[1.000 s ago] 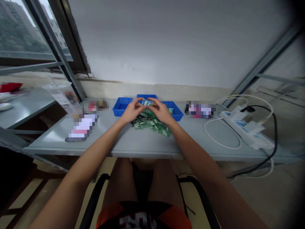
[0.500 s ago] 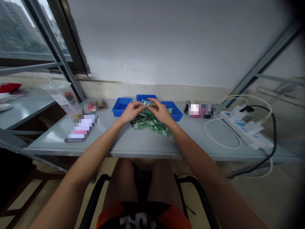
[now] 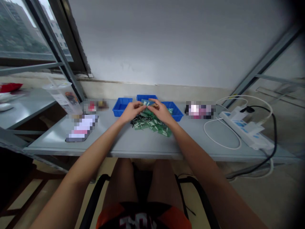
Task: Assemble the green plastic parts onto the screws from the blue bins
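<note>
My left hand (image 3: 131, 111) and my right hand (image 3: 161, 111) meet above the desk, fingers closed on a small clear greenish plastic packet (image 3: 145, 102) with white marks. What lies inside the packet is too small to make out. Beneath my hands spreads a pile of similar green packets (image 3: 157, 125), with small dark pieces (image 3: 140, 121) at its left side. Three blue trays stand just beyond: a left tray (image 3: 114, 112), a back tray (image 3: 146, 96) and a right tray (image 3: 179, 116). Some green packets show in the right one, and my hands partly cover the trays.
A grey desk (image 3: 133, 143) runs across in front of me. To the left are a blurred phone (image 3: 82, 128) and a lidded plastic cup (image 3: 64, 98). A white power strip (image 3: 247, 130) with plugs and looping cables lies right. A pixelated item (image 3: 199, 110) sits near the wall.
The fingers of my right hand have shifted slightly at the packet, the forefinger bending a little. Both hands stay in the same place above the pile.
</note>
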{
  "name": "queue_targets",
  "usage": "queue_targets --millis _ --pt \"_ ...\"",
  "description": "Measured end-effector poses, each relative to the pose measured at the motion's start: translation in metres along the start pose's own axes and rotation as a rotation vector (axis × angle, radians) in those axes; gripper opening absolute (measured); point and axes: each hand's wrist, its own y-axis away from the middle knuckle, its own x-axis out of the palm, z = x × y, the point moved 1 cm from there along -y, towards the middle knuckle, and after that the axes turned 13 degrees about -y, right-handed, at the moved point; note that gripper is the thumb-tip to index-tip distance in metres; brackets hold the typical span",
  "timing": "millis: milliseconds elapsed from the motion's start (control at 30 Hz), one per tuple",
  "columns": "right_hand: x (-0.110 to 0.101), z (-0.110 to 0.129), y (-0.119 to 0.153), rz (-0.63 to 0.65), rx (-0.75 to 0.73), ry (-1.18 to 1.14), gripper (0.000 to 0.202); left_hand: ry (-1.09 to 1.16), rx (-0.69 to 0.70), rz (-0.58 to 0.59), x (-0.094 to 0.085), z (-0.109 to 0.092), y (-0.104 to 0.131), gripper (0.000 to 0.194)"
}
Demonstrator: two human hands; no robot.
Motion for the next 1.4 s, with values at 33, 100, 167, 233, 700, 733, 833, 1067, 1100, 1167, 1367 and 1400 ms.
queue_targets --millis 33,100,167,233,700,733,833,1067,1100,1167,1367,1400 --pt "0.0001 -0.0006 0.0 0.005 0.018 0.004 0.033 0.003 0.0 0.0 0.0 0.0002 -0.0001 0.028" --pt "0.0002 -0.0011 0.0001 0.019 0.044 0.01 0.03 0.006 0.0 0.002 0.0001 0.001 -0.0004 0.028" --pt "0.0003 -0.0009 0.0003 0.029 0.055 0.007 0.03 0.005 -0.006 0.004 0.0004 0.0022 -0.0009 0.028" --pt "0.0002 -0.0004 0.0004 0.031 0.059 -0.004 0.03 0.003 -0.014 0.006 0.0006 0.0033 -0.0015 0.028" --pt "-0.0009 0.0023 0.0 0.034 0.016 -0.014 0.026 -0.027 0.017 0.019 0.0008 0.0033 -0.0005 0.027" --pt "-0.0011 0.0017 -0.0001 0.037 0.017 -0.019 0.026 -0.036 0.021 0.022 0.0008 0.0034 -0.0004 0.027" --pt "-0.0014 -0.0008 -0.0006 0.044 0.019 -0.044 0.026 -0.056 0.023 0.022 0.0005 0.004 -0.0003 0.028" --pt "-0.0011 -0.0036 -0.0011 0.06 0.027 -0.076 0.021 -0.058 0.03 0.032 0.0005 0.0021 0.0002 0.027" --pt "-0.0011 -0.0036 -0.0011 0.055 0.028 -0.073 0.02 -0.057 0.03 0.033 0.0004 0.0014 0.0004 0.027" --pt "-0.0011 -0.0034 -0.0011 0.048 0.021 -0.066 0.018 -0.06 0.028 0.035 0.0001 0.0006 0.0006 0.026" --pt "-0.0015 -0.0006 -0.001 0.05 -0.017 -0.022 0.013 -0.106 0.049 0.035 0.0004 0.0045 0.0002 0.022" --pt "-0.0014 -0.0002 -0.0009 0.047 -0.015 -0.015 0.012 -0.113 0.052 0.034 0.0006 0.0054 0.0001 0.022"
